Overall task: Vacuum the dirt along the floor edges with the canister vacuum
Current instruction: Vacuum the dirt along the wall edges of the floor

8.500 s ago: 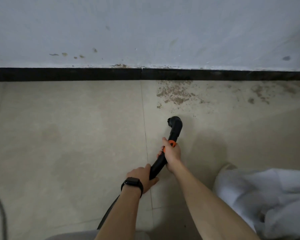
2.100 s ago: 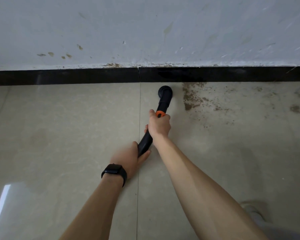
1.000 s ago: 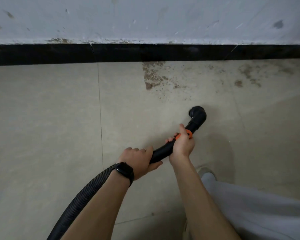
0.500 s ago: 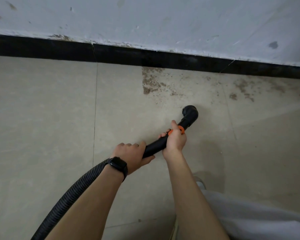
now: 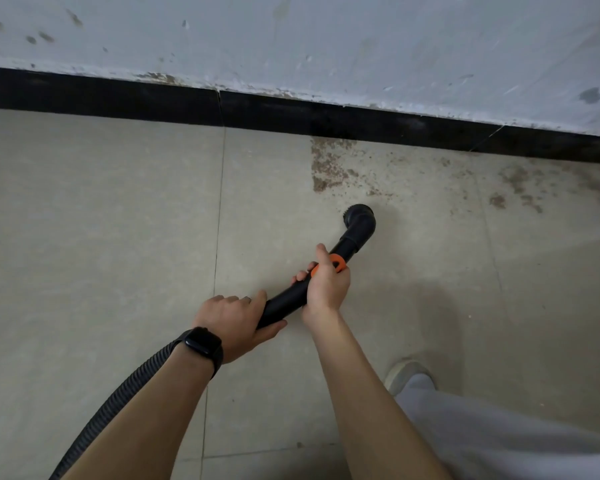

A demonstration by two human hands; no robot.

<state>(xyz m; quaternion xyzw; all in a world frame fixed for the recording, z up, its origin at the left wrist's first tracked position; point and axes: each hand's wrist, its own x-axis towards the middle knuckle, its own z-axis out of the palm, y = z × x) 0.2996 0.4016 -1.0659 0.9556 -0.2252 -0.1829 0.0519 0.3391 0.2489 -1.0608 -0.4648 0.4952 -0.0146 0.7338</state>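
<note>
1. Head view: the black rigid plastic vacuum wand (image 5: 288,301) aims its round nozzle (image 5: 359,220) at the beige tiled floor (image 5: 101,220), just short of the brown dirt patch (image 5: 326,168).
2. The right hand (image 5: 326,282) has its grip around the orange collar (image 5: 337,263); the left hand (image 5: 236,320) wraps the near end.
3. Probably light and stiff; the ribbed black hose (image 5: 125,386) will drag.

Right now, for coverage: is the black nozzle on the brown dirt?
Off: the black round nozzle is short of the brown dirt patch.

dim, flat light; soft shadow on the floor (image 5: 430,306); skirting (image 5: 118,98) bows, wide-angle.
</note>
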